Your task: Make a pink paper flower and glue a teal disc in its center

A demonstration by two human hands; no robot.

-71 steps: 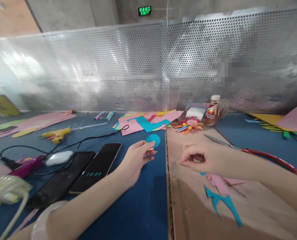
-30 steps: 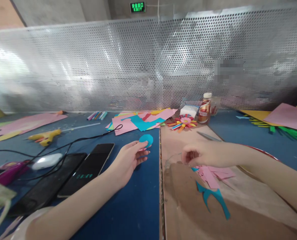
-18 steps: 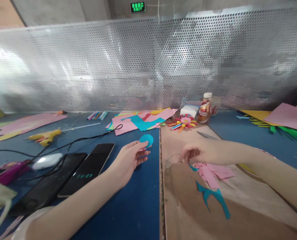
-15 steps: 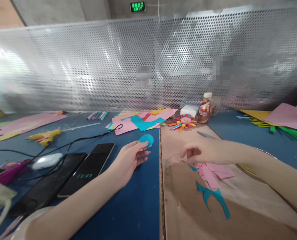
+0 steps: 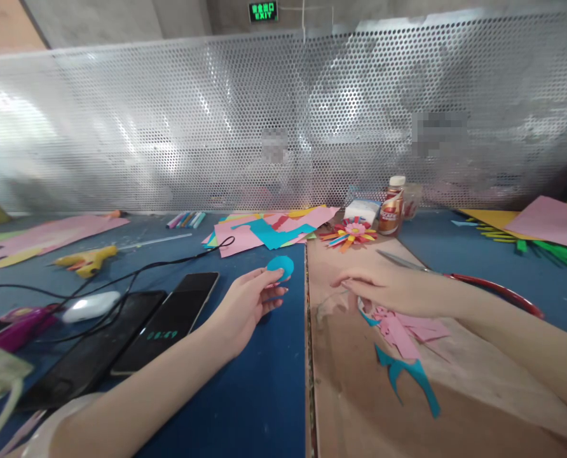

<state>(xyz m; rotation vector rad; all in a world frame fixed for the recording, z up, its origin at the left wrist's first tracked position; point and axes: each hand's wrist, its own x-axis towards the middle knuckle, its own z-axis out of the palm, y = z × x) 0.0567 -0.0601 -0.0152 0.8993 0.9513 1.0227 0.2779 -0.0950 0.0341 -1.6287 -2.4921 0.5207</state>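
Between the thumb and fingers of my left hand is a round blue paper disc, pinched above the blue tabletop. Over the brown board, my right hand hovers with its fingertips drawn together beside a thin pale strand; whether they grip it is unclear. Just below that hand lie pink paper scraps, partly hidden by it. A curved blue paper offcut rests nearer me. Scissors with red handles lie behind my right forearm, partly covered.
A paper flower, a bottle and coloured paper sheets sit toward the perforated metal screen. On the left are a yellow glue gun, black cables, a white mouse-like object and two phones.
My right hand has shifted slightly left and its fingers have straightened from a curl. The forearm has moved, showing more of the scissors. My left hand keeps still with the disc.
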